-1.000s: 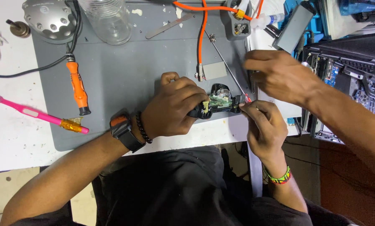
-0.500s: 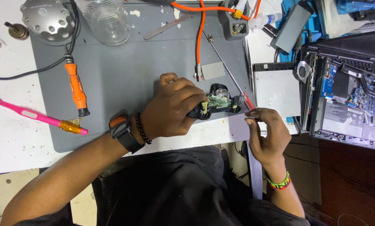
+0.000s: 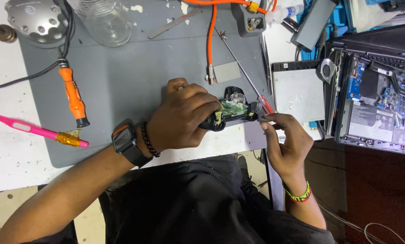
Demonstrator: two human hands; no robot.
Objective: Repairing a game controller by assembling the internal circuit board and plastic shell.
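Note:
My left hand [image 3: 184,117], with a watch and bead bracelet on the wrist, grips a small opened black device [image 3: 233,110] at the front edge of a grey mat [image 3: 134,68]. A green circuit board shows inside the device. Just to its right, my right hand [image 3: 288,140] pinches a thin dark tool [image 3: 262,119], whose tip touches the device's right end. A long screwdriver with a red handle [image 3: 266,105] lies right behind the device.
On the mat lie an orange-handled tool [image 3: 73,97], a glass jar [image 3: 105,18], an orange cable [image 3: 211,36] and a round silver part [image 3: 35,20]. A pink tool [image 3: 30,131] lies at the left. A grey flat case [image 3: 297,90] and an opened laptop [image 3: 378,104] are to the right.
Another person's hand that reached in from the upper right one second ago has withdrawn. My left hand keeps its grip; my right hand stays at the device's right end.

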